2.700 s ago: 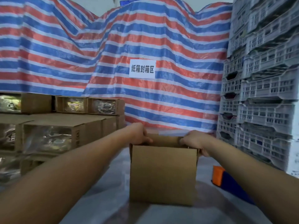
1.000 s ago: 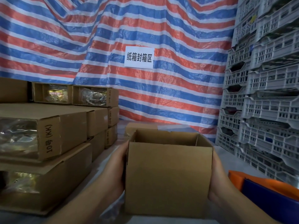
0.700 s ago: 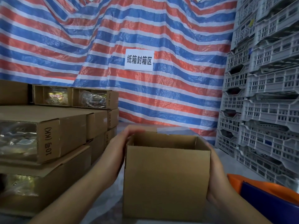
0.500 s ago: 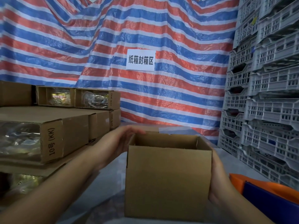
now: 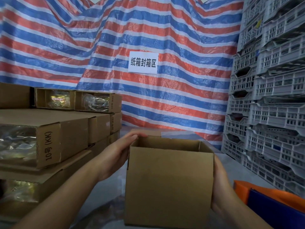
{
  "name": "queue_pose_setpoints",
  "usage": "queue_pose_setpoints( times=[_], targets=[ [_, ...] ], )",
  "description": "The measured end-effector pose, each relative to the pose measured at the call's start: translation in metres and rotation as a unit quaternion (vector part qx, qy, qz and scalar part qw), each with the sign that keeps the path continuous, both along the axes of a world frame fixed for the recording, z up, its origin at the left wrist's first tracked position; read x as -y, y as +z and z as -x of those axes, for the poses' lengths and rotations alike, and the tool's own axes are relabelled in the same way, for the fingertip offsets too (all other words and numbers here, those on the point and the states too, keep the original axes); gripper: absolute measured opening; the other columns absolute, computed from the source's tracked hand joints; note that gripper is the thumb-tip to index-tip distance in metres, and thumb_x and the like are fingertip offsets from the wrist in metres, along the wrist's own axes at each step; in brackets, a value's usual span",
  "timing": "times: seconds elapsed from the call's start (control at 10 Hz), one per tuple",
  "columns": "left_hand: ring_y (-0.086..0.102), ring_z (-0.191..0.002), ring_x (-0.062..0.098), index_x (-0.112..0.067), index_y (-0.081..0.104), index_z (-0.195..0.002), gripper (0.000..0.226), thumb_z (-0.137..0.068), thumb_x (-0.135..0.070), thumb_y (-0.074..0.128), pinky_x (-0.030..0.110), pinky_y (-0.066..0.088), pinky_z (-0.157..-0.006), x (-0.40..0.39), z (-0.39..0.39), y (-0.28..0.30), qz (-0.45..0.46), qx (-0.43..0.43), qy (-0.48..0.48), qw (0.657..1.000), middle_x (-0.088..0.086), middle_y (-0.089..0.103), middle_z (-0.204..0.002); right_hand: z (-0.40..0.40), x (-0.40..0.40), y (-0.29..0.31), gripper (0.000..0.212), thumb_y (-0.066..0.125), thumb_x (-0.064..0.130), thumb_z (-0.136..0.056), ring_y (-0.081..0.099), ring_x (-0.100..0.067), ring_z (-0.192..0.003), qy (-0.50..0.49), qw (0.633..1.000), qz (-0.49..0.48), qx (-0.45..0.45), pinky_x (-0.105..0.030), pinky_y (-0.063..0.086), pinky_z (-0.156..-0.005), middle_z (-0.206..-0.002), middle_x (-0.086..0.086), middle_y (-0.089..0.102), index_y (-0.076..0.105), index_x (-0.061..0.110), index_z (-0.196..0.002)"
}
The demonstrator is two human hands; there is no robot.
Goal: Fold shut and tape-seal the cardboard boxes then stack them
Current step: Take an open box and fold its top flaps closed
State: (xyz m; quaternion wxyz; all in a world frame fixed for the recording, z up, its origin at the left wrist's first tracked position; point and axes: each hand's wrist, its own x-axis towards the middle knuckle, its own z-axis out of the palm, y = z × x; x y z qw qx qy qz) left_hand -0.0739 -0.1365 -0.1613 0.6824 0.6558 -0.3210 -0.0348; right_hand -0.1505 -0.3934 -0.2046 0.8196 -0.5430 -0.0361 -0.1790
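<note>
Your left hand (image 5: pixel 121 152) lies against the left wall of the cardboard box (image 5: pixel 169 184), fingers relaxed and reaching up to its far left corner, touching the top edge rather than clutching it. Your right hand (image 5: pixel 218 184) presses flat against the box's right wall, mostly hidden behind it, so you hold the box squeezed between two open palms. The box stands upright, top open, on the grey table (image 5: pixel 105 195) near its front edge. Just beside your right forearm lies an orange and blue tape dispenser (image 5: pixel 270 200). Toward the table's left side stand stacked cartons (image 5: pixel 49 139). Grey plastic crates (image 5: pixel 267 100) tower at right, before a striped tarp (image 5: pixel 115 38) bearing a white sign (image 5: pixel 143 62).
</note>
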Motion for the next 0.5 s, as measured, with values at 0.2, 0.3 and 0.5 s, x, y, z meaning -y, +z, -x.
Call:
queue_pose_setpoints(
  times=[0.2, 0.3, 0.5],
  targets=[
    [0.067, -0.102, 0.012, -0.038, 0.071, -0.105, 0.034, -0.088, -0.048, 0.043, 0.029, 0.053, -0.084, 0.006, 0.003, -0.003, -0.002, 0.021, 0.018, 1.0, -0.017, 0.066, -0.106, -0.007, 0.008, 0.008, 0.03, 0.043, 0.035, -0.103, 0.072, -0.028, -0.088, -0.041, 0.992, 0.085, 0.081, -0.043, 0.057, -0.076, -0.1, -0.01, 0.075, 0.066, 0.037, -0.122],
    [0.066, -0.1, 0.006, -0.041, 0.071, -0.102, 0.034, -0.087, -0.05, 0.042, 0.025, 0.053, -0.081, 0.005, 0.003, -0.005, -0.005, 0.031, 0.019, 0.999, -0.024, 0.065, -0.103, -0.005, 0.016, 0.023, 0.037, 0.035, 0.034, -0.105, 0.067, -0.029, -0.089, -0.052, 0.981, 0.166, 0.086, -0.038, 0.053, -0.073, -0.109, -0.014, 0.069, 0.072, 0.027, -0.102],
    [0.058, -0.109, 0.008, -0.046, 0.071, -0.1, 0.034, -0.092, -0.048, 0.038, 0.022, 0.051, -0.082, 0.006, 0.006, -0.004, -0.011, 0.047, 0.034, 0.998, -0.023, 0.059, -0.112, 0.002, 0.033, 0.071, 0.042, 0.048, 0.052, -0.085, 0.069, -0.016, -0.097, -0.04, 0.921, 0.388, -0.005, -0.023, 0.054, -0.073, -0.107, -0.002, 0.072, 0.077, 0.021, -0.088]
  ],
)
